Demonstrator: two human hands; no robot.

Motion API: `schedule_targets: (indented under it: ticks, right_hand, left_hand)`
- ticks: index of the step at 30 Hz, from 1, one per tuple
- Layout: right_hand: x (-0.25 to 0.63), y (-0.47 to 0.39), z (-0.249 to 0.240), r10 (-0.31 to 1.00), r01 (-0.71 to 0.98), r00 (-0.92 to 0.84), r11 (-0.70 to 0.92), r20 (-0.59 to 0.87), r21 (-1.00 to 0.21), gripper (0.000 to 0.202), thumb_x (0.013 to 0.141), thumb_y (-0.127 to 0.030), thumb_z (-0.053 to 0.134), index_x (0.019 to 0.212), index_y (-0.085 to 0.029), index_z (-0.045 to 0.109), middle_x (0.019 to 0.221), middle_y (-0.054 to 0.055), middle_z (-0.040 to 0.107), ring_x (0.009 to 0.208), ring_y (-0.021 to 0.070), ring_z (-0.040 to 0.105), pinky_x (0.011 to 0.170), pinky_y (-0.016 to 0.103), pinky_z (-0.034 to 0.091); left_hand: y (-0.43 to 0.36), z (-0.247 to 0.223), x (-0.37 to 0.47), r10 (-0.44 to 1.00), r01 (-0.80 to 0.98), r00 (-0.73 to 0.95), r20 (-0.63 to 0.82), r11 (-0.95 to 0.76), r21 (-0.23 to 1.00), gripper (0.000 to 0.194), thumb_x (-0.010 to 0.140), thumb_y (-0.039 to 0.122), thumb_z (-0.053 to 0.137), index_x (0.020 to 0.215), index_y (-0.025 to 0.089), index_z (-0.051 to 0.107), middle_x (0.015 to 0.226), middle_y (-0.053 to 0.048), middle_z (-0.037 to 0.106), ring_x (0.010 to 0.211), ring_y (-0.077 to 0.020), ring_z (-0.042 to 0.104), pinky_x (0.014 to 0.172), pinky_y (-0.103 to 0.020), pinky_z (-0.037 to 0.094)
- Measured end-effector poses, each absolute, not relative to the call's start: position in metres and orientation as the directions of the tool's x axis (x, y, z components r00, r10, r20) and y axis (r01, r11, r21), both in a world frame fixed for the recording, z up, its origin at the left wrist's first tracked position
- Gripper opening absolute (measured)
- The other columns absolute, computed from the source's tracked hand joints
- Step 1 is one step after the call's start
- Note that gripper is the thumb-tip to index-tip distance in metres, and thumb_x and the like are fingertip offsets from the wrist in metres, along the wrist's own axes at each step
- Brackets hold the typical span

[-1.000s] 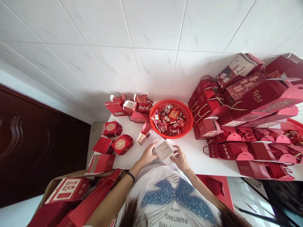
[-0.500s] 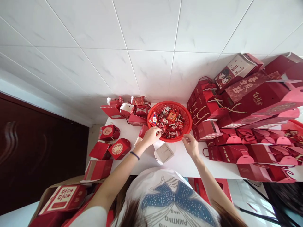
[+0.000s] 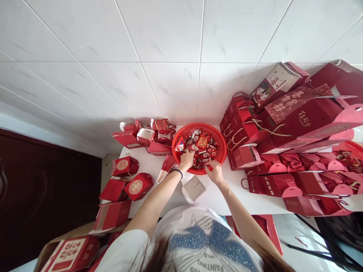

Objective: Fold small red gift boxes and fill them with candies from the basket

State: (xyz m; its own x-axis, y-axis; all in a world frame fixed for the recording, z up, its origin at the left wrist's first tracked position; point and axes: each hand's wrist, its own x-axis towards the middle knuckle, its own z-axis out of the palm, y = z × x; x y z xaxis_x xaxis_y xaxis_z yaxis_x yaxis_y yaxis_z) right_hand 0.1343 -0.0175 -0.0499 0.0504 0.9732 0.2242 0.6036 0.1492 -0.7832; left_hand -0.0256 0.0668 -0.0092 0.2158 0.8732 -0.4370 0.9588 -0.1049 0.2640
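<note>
A round red plastic basket (image 3: 224, 151), full of wrapped candies (image 3: 202, 142), stands on the white table against the wall. My left hand (image 3: 187, 159) reaches over its near left rim, with curled fingertips on a wrapped candy (image 3: 193, 147). At the near right rim, my right hand (image 3: 214, 172) has its fingers pinched together among the candies; whatever they hold is too small to make out. An open box (image 3: 194, 189) with a pale inside stands just in front of the basket, below and between my hands.
Red gift boxes (image 3: 138, 186) and small bags stand on the left of the white table (image 3: 224, 198). Many red gift bags (image 3: 306, 121) are stacked on the right, beside another red basket (image 3: 354, 147). A carton (image 3: 45, 249) of red boxes sits at lower left.
My left hand has moved forward, deeper into the candies. My right hand has shifted left, from beside the basket onto its near rim. The view has turned slightly.
</note>
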Motion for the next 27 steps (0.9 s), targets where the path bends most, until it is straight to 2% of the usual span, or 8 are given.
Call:
schedule_targets:
  ticks: [3,6,10,12,17,20,24,27]
  right_hand:
    - [0.135,-0.018,-0.043,0.984,0.546,0.086,0.087,0.159,-0.833,0.015,0.076,-0.021,0.054,0.076,-0.021,0.069,0.083,0.006,0.073,0.082,0.0212,0.068,0.086,0.036,0.054]
    - [0.135,-0.017,-0.036,0.992,0.458,0.116,-0.005,0.054,-0.889,0.016,0.076,-0.025,0.056,0.085,-0.021,0.07,0.09,0.005,0.073,0.083,0.0203,0.068,0.085,0.035,0.055]
    - [0.13,-0.011,-0.033,0.988,0.354,0.152,-0.07,-0.016,-0.933,0.034,0.071,-0.033,0.068,0.104,-0.023,0.068,0.102,0.005,0.073,0.092,0.0209,0.069,0.09,0.037,0.054]
    - [0.127,-0.008,-0.034,0.988,0.337,0.144,-0.093,-0.046,-0.937,0.035,0.07,-0.034,0.069,0.103,-0.024,0.068,0.103,0.004,0.073,0.093,0.0207,0.068,0.091,0.037,0.053]
    - [0.128,-0.003,-0.036,0.97,0.248,0.2,-0.188,-0.14,-0.95,0.028,0.075,-0.041,0.058,0.091,-0.021,0.067,0.082,0.003,0.072,0.077,0.0187,0.066,0.076,0.032,0.054]
    - [0.133,-0.002,-0.031,0.952,0.162,0.257,-0.214,-0.168,-0.963,0.03,0.073,-0.044,0.058,0.084,-0.018,0.066,0.072,0.002,0.068,0.068,0.0169,0.061,0.067,0.028,0.051]
    - [0.138,-0.001,-0.018,0.933,-0.091,0.274,-0.216,-0.233,-0.972,0.031,0.065,-0.044,0.066,0.081,-0.017,0.066,0.073,0.002,0.067,0.067,0.0148,0.06,0.064,0.026,0.05]
    - [0.139,-0.003,-0.008,0.925,-0.306,0.211,-0.244,-0.316,-0.92,0.034,0.062,-0.043,0.073,0.083,-0.018,0.067,0.076,0.001,0.068,0.068,0.015,0.062,0.067,0.029,0.054]
  left_hand:
    - [0.069,-0.009,-0.035,0.857,0.914,0.305,-0.416,-0.141,0.379,0.031,0.084,0.014,0.061,0.112,0.023,0.069,0.119,-0.011,0.067,0.103,-0.0258,0.069,0.089,-0.035,0.054]
    - [0.069,-0.012,-0.04,0.843,0.84,0.392,-0.368,-0.165,0.516,0.024,0.083,0.013,0.06,0.101,0.021,0.072,0.104,-0.004,0.074,0.097,-0.0187,0.07,0.088,-0.026,0.053]
    - [0.067,-0.02,-0.041,0.879,0.581,0.441,-0.183,-0.124,0.804,0.024,0.079,0.009,0.06,0.096,0.018,0.074,0.102,-0.004,0.077,0.099,-0.0193,0.07,0.094,-0.03,0.053]
    - [0.065,-0.023,-0.041,0.885,0.46,0.446,-0.136,-0.097,0.883,0.025,0.078,0.01,0.061,0.098,0.018,0.074,0.104,-0.004,0.077,0.103,-0.0206,0.069,0.099,-0.034,0.051]
    - [0.057,-0.025,-0.042,0.91,0.332,0.387,-0.15,0.014,0.943,0.038,0.084,0.012,0.057,0.121,0.019,0.067,0.132,-0.008,0.066,0.127,-0.0214,0.058,0.112,-0.037,0.043]
    - [0.055,-0.024,-0.044,0.925,0.334,0.329,-0.19,0.074,0.94,0.048,0.085,0.009,0.054,0.13,0.021,0.06,0.142,-0.008,0.059,0.135,-0.0211,0.051,0.115,-0.037,0.04]
    - [0.056,-0.024,-0.046,0.939,0.357,0.271,-0.214,0.109,0.928,0.057,0.082,0.004,0.055,0.136,0.022,0.055,0.15,-0.008,0.051,0.141,-0.0216,0.045,0.115,-0.036,0.04]
    - [0.058,-0.028,-0.046,0.939,0.349,0.262,-0.221,0.122,0.929,0.06,0.08,0.004,0.056,0.137,0.021,0.053,0.15,-0.008,0.051,0.138,-0.0218,0.048,0.113,-0.035,0.043]
